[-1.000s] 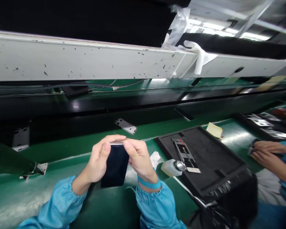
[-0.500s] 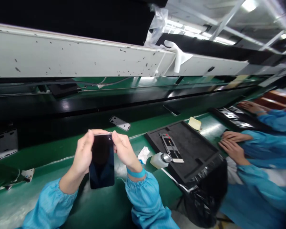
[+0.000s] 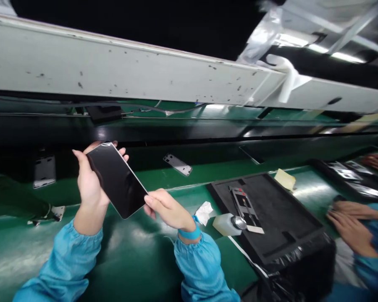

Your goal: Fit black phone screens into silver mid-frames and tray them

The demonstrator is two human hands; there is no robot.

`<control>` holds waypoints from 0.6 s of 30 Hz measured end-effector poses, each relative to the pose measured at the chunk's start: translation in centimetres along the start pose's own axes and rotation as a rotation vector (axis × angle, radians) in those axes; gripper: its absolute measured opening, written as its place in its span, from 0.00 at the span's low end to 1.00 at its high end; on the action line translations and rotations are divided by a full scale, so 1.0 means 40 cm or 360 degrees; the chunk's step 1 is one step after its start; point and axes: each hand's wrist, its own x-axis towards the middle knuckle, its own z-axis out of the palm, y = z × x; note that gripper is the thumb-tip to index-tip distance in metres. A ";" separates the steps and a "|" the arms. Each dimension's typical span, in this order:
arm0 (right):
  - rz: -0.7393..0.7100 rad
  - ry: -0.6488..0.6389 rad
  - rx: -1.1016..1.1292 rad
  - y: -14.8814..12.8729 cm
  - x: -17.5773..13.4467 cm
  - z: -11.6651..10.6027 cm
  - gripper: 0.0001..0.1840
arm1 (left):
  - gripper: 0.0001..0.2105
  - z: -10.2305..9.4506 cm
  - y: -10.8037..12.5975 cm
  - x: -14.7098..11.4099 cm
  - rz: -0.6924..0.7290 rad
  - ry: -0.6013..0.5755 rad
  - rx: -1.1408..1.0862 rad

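Observation:
A black phone screen panel [image 3: 119, 182] with a thin light edge is held tilted in front of me, its dark face toward me. My left hand [image 3: 93, 180] grips it along the left side and from behind, with fingertips showing past its upper right edge. At the lower right corner, my right hand [image 3: 165, 207] pinches it between thumb and fingers. Both of my sleeves are blue, and a blue band [image 3: 190, 233] circles my right wrist. Beyond the panel, a grey phone frame [image 3: 178, 164] lies on the green bench.
A black tray [image 3: 283, 218] at right bears a phone frame with parts [image 3: 246, 209]. Near it are a bottle [image 3: 228, 224], crumpled tissue [image 3: 204, 212] and yellow paper [image 3: 285, 179]. Another frame [image 3: 44, 171] lies left. A co-worker's hands [image 3: 353, 222] are far right.
The panel has gone from upright to tilted and moved up. My right hand has shifted from its top edge to the lower right corner. My left hand now supports it from behind.

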 end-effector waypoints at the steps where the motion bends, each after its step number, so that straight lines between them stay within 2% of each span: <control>1: -0.0019 0.0023 0.0037 0.008 0.004 0.006 0.37 | 0.23 -0.001 0.001 -0.003 -0.0014 -0.0011 -0.0034; 6: -0.0054 0.0108 0.0252 0.042 0.026 0.045 0.38 | 0.15 -0.006 0.005 -0.013 -0.0030 -0.0023 -0.0090; 11: -0.0012 -0.0065 0.0217 0.063 0.038 0.071 0.41 | 0.12 -0.017 0.003 -0.015 0.0157 -0.0015 -0.0128; 14: -0.0021 -0.0018 0.0224 0.064 0.040 0.084 0.42 | 0.11 -0.015 0.004 -0.014 0.0114 -0.0035 -0.0117; 16: -0.0023 0.0002 0.0262 0.057 0.044 0.094 0.39 | 0.12 -0.007 0.007 -0.014 0.0151 0.0004 -0.0084; 18: -0.0020 -0.0077 0.0383 0.044 0.053 0.103 0.34 | 0.13 0.004 0.011 -0.015 0.0302 0.0095 -0.0042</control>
